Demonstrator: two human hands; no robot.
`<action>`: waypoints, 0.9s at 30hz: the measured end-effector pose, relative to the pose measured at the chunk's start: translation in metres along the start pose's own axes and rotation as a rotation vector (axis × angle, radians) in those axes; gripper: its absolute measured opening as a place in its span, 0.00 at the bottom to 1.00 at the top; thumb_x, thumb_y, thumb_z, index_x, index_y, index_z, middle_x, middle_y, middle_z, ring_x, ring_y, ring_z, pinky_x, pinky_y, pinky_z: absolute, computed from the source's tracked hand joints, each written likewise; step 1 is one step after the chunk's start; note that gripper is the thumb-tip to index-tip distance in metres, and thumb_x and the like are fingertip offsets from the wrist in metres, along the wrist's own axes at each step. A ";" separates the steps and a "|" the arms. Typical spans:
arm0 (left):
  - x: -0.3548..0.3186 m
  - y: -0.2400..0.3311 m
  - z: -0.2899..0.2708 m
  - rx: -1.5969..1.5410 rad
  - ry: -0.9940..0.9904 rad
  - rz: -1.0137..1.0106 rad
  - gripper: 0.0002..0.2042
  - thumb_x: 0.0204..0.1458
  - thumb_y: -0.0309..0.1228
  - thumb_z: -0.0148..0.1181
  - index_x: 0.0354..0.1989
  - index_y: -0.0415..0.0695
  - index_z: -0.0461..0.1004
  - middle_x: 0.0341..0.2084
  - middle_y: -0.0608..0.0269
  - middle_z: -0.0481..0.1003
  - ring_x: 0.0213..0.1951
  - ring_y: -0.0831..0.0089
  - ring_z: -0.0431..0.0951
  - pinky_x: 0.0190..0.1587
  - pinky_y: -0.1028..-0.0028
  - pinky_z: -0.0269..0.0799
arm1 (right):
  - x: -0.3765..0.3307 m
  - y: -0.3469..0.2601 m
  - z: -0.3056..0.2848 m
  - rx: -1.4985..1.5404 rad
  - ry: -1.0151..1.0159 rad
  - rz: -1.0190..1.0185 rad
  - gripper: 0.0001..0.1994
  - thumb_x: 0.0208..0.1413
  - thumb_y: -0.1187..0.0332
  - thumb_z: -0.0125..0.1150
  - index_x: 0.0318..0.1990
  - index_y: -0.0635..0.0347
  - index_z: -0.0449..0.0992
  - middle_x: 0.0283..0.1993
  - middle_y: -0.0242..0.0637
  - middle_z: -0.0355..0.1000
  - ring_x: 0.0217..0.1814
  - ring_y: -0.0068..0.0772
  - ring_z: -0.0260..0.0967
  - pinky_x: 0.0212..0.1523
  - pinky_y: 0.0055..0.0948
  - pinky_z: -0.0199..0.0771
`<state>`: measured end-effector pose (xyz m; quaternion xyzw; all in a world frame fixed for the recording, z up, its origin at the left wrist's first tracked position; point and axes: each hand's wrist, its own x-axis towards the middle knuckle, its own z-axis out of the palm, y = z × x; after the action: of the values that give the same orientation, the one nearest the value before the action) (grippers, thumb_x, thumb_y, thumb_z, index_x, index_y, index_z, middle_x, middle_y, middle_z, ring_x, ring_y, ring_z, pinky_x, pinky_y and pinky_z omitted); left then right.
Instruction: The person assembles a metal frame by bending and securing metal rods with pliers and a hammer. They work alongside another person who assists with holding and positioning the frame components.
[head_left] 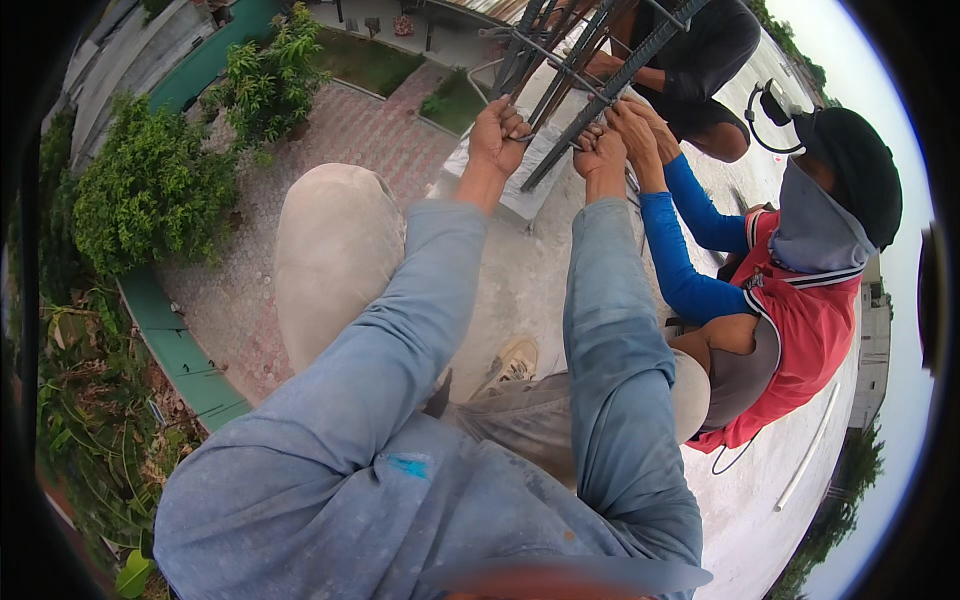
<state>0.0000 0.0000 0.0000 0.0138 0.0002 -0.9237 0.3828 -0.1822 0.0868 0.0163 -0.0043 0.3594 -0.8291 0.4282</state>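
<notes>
Landmark: the grey concrete stub on the rooftop slab; all positions are given relative to it.

Rebar cage: a bundle of ribbed steel bars rising out of the stub's top. Long axis runs from the stub up and away toward the far-right edge of the view; the bars lean that way rather than standing plumb, though the fisheye lens bends them, so the true tilt is uncertain. Thin cross ties wrap the bars just above the stub.

Left hand: just above the stub's left side, fingers curled shut around something at the cage's left edge, a bar or a tie; which one cannot be told.

Right hand: above the stub's right side, fingers closed at a diagonal bar of the cage, apparently pinching wire or a small tool; too small to name.

The bars lie directly ahead of both sets of fingers and touch them. The two hands are about equally near.

A second person's hand, on a blue sleeve, grips the same bar just right of the right hand, touching or nearly so.
</notes>
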 end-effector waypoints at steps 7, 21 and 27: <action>-0.011 -0.002 0.006 0.026 0.041 0.037 0.14 0.65 0.25 0.55 0.27 0.50 0.59 0.18 0.75 0.53 0.17 0.81 0.52 0.23 0.75 0.52 | -0.009 0.000 0.004 -0.034 0.008 -0.023 0.09 0.72 0.70 0.43 0.38 0.59 0.68 0.21 0.21 0.58 0.15 0.14 0.48 0.14 0.17 0.43; 0.003 -0.002 -0.003 0.018 0.054 0.008 0.16 0.66 0.25 0.53 0.26 0.50 0.57 0.18 0.75 0.51 0.17 0.80 0.51 0.24 0.74 0.54 | 0.003 0.001 -0.003 0.008 0.022 -0.002 0.08 0.72 0.70 0.44 0.40 0.61 0.69 0.22 0.24 0.60 0.16 0.16 0.49 0.15 0.18 0.45; 0.004 0.000 -0.006 0.046 0.026 -0.011 0.17 0.68 0.26 0.51 0.25 0.50 0.57 0.18 0.74 0.51 0.18 0.80 0.50 0.25 0.74 0.54 | 0.001 0.002 0.001 -0.025 0.011 -0.004 0.17 0.74 0.58 0.52 0.28 0.47 0.64 0.20 0.20 0.56 0.16 0.15 0.46 0.15 0.18 0.41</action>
<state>-0.0026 -0.0026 -0.0057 0.0344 -0.0159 -0.9253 0.3774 -0.1810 0.0842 0.0157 -0.0057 0.3721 -0.8254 0.4246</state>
